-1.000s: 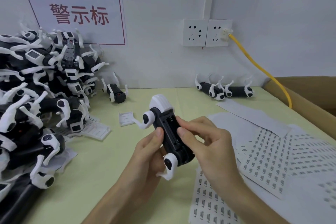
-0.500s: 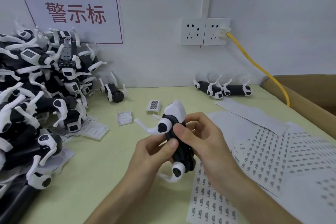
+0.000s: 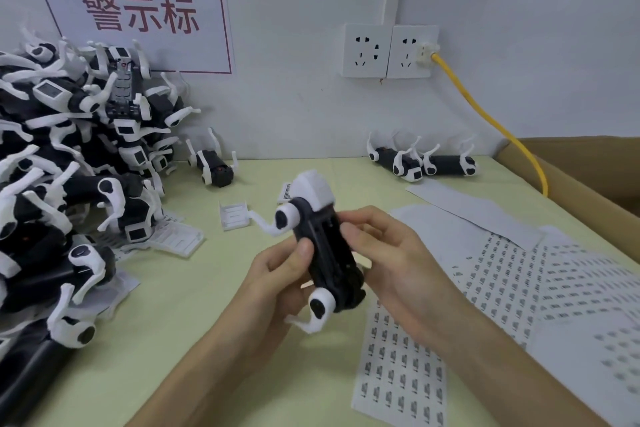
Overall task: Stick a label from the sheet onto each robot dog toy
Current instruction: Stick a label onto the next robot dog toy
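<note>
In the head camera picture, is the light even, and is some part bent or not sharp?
Head view: soft, even light, with weak shadows under the held robot dog toy and both hands; wide-angle lens bends the table edge and the cardboard box; the label sheet print is too blurred to read.

Black robot dog toy (image 3: 325,253) with white head and white legs is up off the tabletop (image 3: 194,333), belly up, head pointing away; label sheets (image 3: 401,378) lie flat at the right, rows of small grey stickers; a heap of toys (image 3: 69,191) at left; two more (image 3: 420,163) by the wall.
</note>
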A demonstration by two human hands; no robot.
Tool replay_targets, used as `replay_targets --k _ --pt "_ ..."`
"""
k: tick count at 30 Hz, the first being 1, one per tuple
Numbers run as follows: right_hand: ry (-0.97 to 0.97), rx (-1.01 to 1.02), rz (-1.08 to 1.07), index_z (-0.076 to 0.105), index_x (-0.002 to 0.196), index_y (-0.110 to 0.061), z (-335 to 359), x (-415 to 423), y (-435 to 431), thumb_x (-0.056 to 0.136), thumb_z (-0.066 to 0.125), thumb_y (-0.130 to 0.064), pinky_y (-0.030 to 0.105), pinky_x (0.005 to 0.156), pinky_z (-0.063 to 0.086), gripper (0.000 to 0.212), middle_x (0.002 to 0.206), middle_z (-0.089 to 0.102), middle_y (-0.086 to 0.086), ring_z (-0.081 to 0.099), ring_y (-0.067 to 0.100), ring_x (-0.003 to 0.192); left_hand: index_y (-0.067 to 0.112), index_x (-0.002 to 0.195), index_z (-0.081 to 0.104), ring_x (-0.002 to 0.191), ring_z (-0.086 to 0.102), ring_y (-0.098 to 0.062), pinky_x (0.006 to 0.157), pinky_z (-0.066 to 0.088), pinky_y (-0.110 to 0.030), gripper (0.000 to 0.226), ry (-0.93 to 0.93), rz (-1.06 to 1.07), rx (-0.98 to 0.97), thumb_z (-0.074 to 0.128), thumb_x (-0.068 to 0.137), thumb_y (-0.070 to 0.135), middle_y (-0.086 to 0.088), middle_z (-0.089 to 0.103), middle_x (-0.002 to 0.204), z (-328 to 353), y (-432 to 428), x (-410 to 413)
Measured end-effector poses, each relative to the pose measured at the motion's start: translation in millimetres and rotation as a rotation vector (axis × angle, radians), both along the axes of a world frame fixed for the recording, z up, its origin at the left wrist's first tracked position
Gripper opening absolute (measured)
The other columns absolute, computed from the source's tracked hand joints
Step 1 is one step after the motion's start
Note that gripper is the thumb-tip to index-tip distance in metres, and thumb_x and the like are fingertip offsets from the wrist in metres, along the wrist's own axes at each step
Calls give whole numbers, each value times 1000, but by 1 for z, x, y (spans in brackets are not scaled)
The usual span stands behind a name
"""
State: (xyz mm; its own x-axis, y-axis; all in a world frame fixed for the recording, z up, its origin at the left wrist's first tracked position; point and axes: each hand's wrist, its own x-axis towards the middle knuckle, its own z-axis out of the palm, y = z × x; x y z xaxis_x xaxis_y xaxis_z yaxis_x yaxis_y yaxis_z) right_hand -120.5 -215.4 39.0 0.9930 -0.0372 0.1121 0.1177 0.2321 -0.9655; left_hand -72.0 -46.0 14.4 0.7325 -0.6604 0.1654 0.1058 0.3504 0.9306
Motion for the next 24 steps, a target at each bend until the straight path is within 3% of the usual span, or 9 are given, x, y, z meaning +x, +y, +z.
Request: replay_targets --k 4,8,10,12,15,18,21,22,24 --pt "-66 -195 20 70 129 -27 -3 0 7 92 63 -12 39 104 50 40 122 71 0 63 33 116 21 126 74 119 70 -24 79 57 -23 50 157 60 -57 45 101 54 -12 71 131 1 2 2" --pt "-121 -647 -57 79 109 -34 8 1 -9 95 62 -2 33 99 49 38 115 73 -18 65 6 112 32 103 83 86 51 -22 67 33 -27 39 291 202 -142 54 89 54 -1 76 81 0 5 14" --pt "-82 -826 -98 79 100 -37 17 2 -29 95 66 -12 35 96 50 29 108 74 -21 65 2 106 40 127 71 83 43 -23 63 27 -27 43 377 271 -214 60 87 48 -10 64 70 0 5 19" --pt "61 -1085 -118 71 116 -46 20 2 -55 93 70 -33 31 100 43 26 123 65 -25 57 -4 114 24 141 58 82 45 -20 69 31 -27 57 433 296 -271 60 87 43 -11 64 81 -2 7 22" --pt "425 -1544 -26 39 150 -40 11 2 -87 85 70 -59 38 115 28 75 154 36 -16 32 9 142 16 128 59 87 62 -23 67 44 -25 51 446 273 -241 55 88 48 -12 72 91 -2 7 22" --pt "471 -1476 -51 47 138 -34 0 7 -95 79 77 -57 38 111 32 70 146 40 -14 38 13 135 21 142 58 100 73 -25 61 50 -18 54 479 271 -217 50 98 50 -14 72 92 -1 4 19" --pt "314 -1282 -173 56 105 -37 -2 9 -95 75 86 -38 34 90 46 42 119 55 -18 54 13 109 13 79 80 92 72 -21 71 45 -18 60 321 262 -73 39 105 49 -8 57 57 0 2 16" --pt "263 -1183 -219 57 97 -37 -1 8 -96 74 87 -31 31 78 49 39 108 60 -18 59 12 99 23 72 80 78 69 -19 66 44 -21 58 260 283 -25 38 107 45 -5 61 62 -1 0 15" --pt "153 -968 -247 61 92 -36 6 6 -97 71 91 -22 21 63 50 39 92 69 -16 65 7 80 30 95 77 73 66 -17 64 50 -25 32 217 275 -34 48 106 35 0 70 92 1 -1 14"
